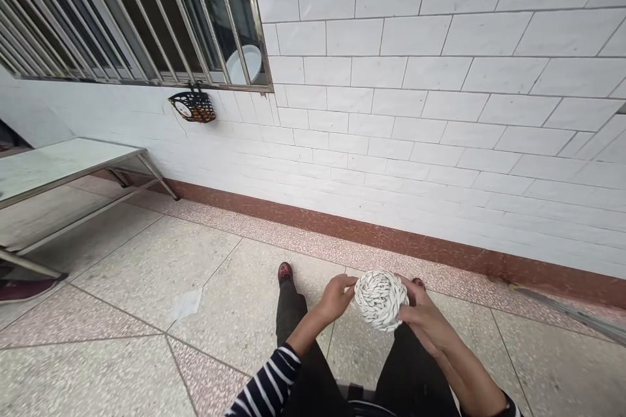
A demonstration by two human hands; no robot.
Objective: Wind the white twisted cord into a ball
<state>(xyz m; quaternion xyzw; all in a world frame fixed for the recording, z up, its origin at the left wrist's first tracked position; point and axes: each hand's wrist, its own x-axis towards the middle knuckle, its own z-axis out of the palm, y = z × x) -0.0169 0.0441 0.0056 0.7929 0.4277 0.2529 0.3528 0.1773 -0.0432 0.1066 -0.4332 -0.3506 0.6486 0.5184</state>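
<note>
A round white woven piece (379,300) with thin dark flecks, like coiled braided cord, is held up in front of my lap. My right hand (424,316) grips its right edge, with the thumb on the near face and the other fingers partly hidden behind. At its left edge, the thumb and forefinger of my left hand (336,298) are pinched together on the rim. Whether a loose strand lies between those fingertips is too small to make out.
A bench (73,159) with a pale top and metal legs stands at the left. A black patterned basket (193,106) hangs from the barred window (147,19). White paper (186,304) lies on the floor. Metal poles (572,309) lie along the tiled wall's foot.
</note>
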